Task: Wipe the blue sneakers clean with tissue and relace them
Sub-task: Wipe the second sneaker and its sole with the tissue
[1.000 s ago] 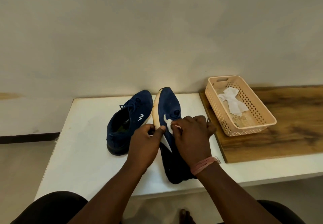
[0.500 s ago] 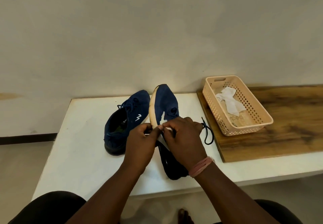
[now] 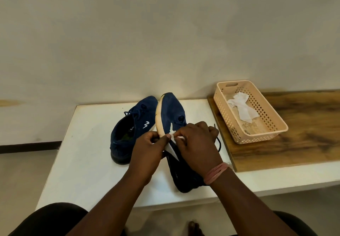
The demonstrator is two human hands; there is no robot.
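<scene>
Table (image 3: 82, 158): white, flat, matt top with rounded corners; it carries both sneakers, directly ahead of you.
Wooden board (image 3: 303, 131): dark-grained brown slab at your 2 o'clock, lying on the table's right part.
Basket (image 3: 276, 118): peach plastic, rectangular, with perforated walls and a slot handle at its far end; it stands on the board.
Tilted sneaker (image 3: 170, 110): blue suede-like upper and cream sole edge, turned on its side at your 12 o'clock, toe pointing away from you, heel near the table's front edge.
Second sneaker (image 3: 128, 134): same blue fabric with a white logo, laced, resting flat on its dark sole just at the 9 o'clock side of the tilted one.
Right hand (image 3: 196, 147): your fingers are curled over the tilted sneaker's upper and pinch a small white tissue scrap (image 3: 173, 136) against it.
Left hand (image 3: 147, 149): curled round the sole side of the tilted sneaker, thumb tip pressed at the cream edge, meeting the right hand's fingers.
Used tissue (image 3: 241, 108): white, crumpled and twisted, lying inside the basket.
Lace (image 3: 218, 142): dark cord looping out at the 3 o'clock side of your right hand.
</scene>
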